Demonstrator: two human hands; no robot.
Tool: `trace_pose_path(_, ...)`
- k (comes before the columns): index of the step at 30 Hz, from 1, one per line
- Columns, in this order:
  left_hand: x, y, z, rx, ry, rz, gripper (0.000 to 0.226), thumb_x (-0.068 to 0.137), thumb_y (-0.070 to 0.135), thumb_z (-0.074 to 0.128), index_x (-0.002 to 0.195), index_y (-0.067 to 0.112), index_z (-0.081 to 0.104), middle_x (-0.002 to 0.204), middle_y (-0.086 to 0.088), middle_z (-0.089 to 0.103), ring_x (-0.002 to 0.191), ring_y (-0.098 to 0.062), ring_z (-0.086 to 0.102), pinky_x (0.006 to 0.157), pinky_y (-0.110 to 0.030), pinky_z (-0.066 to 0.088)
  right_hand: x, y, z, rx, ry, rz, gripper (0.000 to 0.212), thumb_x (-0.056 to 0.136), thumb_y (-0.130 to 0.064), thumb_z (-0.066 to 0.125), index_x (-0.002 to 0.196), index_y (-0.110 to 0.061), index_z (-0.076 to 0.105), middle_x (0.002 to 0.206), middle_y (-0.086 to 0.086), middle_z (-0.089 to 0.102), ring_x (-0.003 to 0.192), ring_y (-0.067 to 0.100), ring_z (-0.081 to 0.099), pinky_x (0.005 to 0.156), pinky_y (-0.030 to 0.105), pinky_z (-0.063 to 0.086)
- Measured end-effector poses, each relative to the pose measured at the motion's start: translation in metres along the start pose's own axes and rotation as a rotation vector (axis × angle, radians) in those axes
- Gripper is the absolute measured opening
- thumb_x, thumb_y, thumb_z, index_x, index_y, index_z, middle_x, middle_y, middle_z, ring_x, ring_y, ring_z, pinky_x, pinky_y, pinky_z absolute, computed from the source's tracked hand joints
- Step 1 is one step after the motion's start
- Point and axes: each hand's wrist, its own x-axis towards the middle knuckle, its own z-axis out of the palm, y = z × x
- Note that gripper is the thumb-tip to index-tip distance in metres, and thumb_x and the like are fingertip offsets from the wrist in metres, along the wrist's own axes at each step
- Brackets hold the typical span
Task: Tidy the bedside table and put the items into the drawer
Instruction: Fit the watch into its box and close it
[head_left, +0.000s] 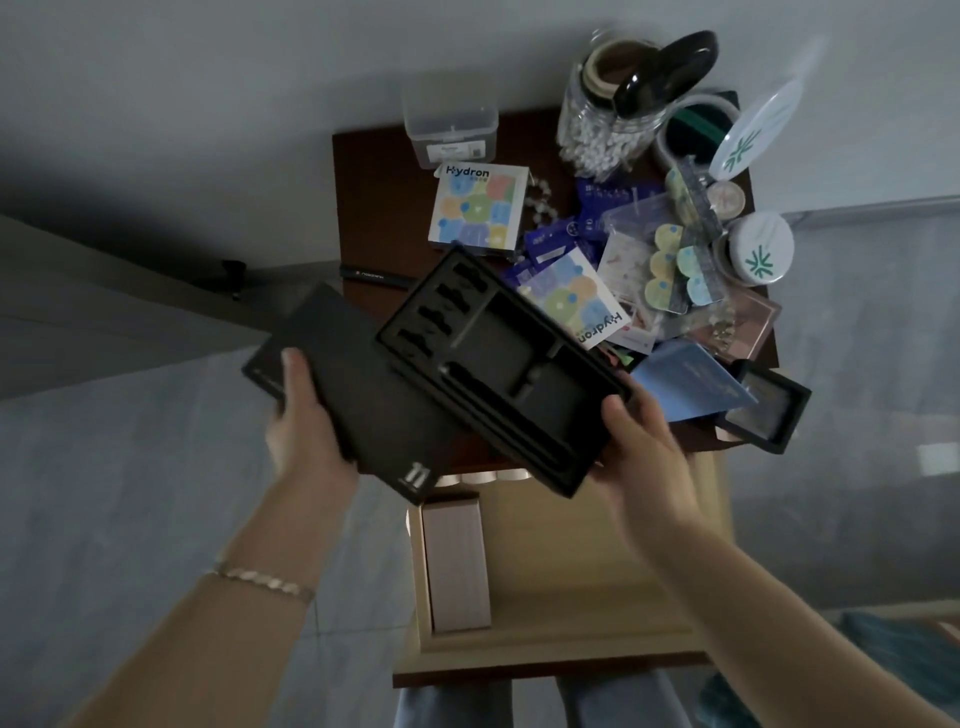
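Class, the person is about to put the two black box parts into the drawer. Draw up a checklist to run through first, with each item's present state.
1. Left hand grips the black lid: ok.
2. Right hand grips the black tray: ok.
3. Drawer open below both parts: ok.
4. Free floor in the drawer beside the pale box: ok.
5. Tray slots empty: cannot tell, too dark.
6. Bedside table tidied: not ok, many items remain.
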Motion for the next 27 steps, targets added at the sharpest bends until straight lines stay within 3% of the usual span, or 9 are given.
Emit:
trace_pose_path(2, -0.006, -0.011, 0.006, 0.025, -0.087, -0.066, 0.045, 0.082, 0.062, 0.053, 0.103, 0.024, 0.064, 0.094, 0.001, 0.072, 0.085, -0.022, 0.069, 0.075, -0.043, 0.056, -0.002, 0.013, 0.016, -0.038, -0.040, 0.003, 0.031, 0.096, -0.012, 0.043, 0.123, -0.029, 0.045, 0.104, -0.001, 0.061, 0.095, 0.017, 0.061, 0.080, 0.036, 0.054)
trace_pose_path(5, -0.017, -0.016, 0.008, 0.038, -0.123, -0.045, 0.051, 0.083, 0.069, 0.040, 0.096, 0.026, 0.065, 0.090, 0.001, 0.071, 0.088, -0.024, 0.068, 0.078, -0.043, 0.055, -0.007, 0.032, 0.034, -0.154, -0.080, -0.013, 0.030, 0.095, -0.011, 0.045, 0.122, -0.024, 0.048, 0.102, 0.001, 0.063, 0.091, 0.011, 0.063, 0.076, 0.027, 0.056)
trace_pose_path(9, -0.019, -0.012, 0.000, -0.030, -0.241, 0.043, 0.051, 0.085, 0.070, 0.028, 0.086, 0.036, 0.065, 0.080, 0.012, 0.072, 0.091, -0.015, 0.064, 0.079, -0.034, 0.050, -0.012, 0.056, 0.047, -0.297, -0.102, -0.073, 0.030, 0.094, -0.011, 0.049, 0.114, -0.033, 0.052, 0.111, 0.000, 0.063, 0.105, 0.014, 0.060, 0.093, 0.036, 0.050)
trace_pose_path(12, -0.015, -0.006, -0.013, 0.073, -0.267, 0.171, 0.065, 0.074, 0.075, 0.045, 0.121, 0.030, 0.053, 0.115, 0.005, 0.064, 0.107, -0.016, 0.059, 0.090, -0.037, 0.048, -0.013, 0.068, 0.055, -0.390, -0.119, -0.099, 0.031, 0.094, -0.015, 0.050, 0.112, -0.040, 0.050, 0.112, -0.001, 0.063, 0.107, 0.014, 0.059, 0.092, 0.036, 0.050)
trace_pose_path(15, -0.001, -0.004, -0.029, 0.095, -0.162, 0.240, 0.063, 0.078, 0.042, 0.068, 0.131, 0.020, 0.043, 0.124, -0.001, 0.058, 0.109, -0.020, 0.061, 0.089, -0.040, 0.052, -0.011, 0.072, 0.062, -0.487, -0.217, -0.095, 0.031, 0.094, -0.021, 0.050, 0.121, -0.036, 0.048, 0.110, -0.007, 0.063, 0.102, 0.009, 0.061, 0.088, 0.031, 0.052)
trace_pose_path(18, 0.013, -0.002, -0.042, 0.070, -0.093, 0.202, 0.049, 0.081, 0.032, 0.069, 0.124, 0.017, 0.050, 0.118, -0.003, 0.062, 0.103, -0.020, 0.065, 0.088, -0.042, 0.053, 0.001, 0.065, 0.052, -0.966, -0.142, -0.268, 0.040, 0.092, -0.033, 0.051, 0.131, -0.030, 0.045, 0.123, -0.009, 0.048, 0.114, 0.007, 0.049, 0.090, 0.021, 0.043)
trace_pose_path(21, 0.024, 0.000, -0.051, 0.099, -0.085, 0.152, 0.051, 0.079, 0.035, 0.070, 0.123, 0.019, 0.051, 0.116, -0.003, 0.063, 0.102, -0.022, 0.064, 0.088, -0.044, 0.053, 0.022, 0.058, 0.035, -1.448, 0.069, -0.411, 0.063, 0.084, -0.040, 0.061, 0.138, -0.023, 0.033, 0.134, 0.002, 0.034, 0.125, 0.020, 0.031, 0.100, 0.032, 0.036)
trace_pose_path(24, 0.028, 0.000, -0.054, 0.131, -0.113, 0.136, 0.053, 0.077, 0.034, 0.072, 0.124, 0.021, 0.050, 0.115, -0.001, 0.064, 0.101, -0.021, 0.064, 0.086, -0.043, 0.053, 0.039, 0.061, 0.031, -1.645, 0.010, -0.393, 0.072, 0.081, -0.042, 0.065, 0.138, -0.021, 0.027, 0.139, 0.002, 0.031, 0.129, 0.023, 0.030, 0.101, 0.035, 0.036)
trace_pose_path(27, 0.026, -0.002, -0.054, 0.166, -0.153, 0.127, 0.049, 0.080, 0.033, 0.070, 0.123, 0.023, 0.050, 0.113, 0.001, 0.063, 0.100, -0.018, 0.064, 0.079, -0.036, 0.053, 0.047, 0.064, 0.030, -1.701, -0.003, -0.432, 0.065, 0.083, -0.034, 0.064, 0.137, -0.022, 0.030, 0.137, -0.001, 0.038, 0.127, 0.022, 0.032, 0.097, 0.033, 0.039)
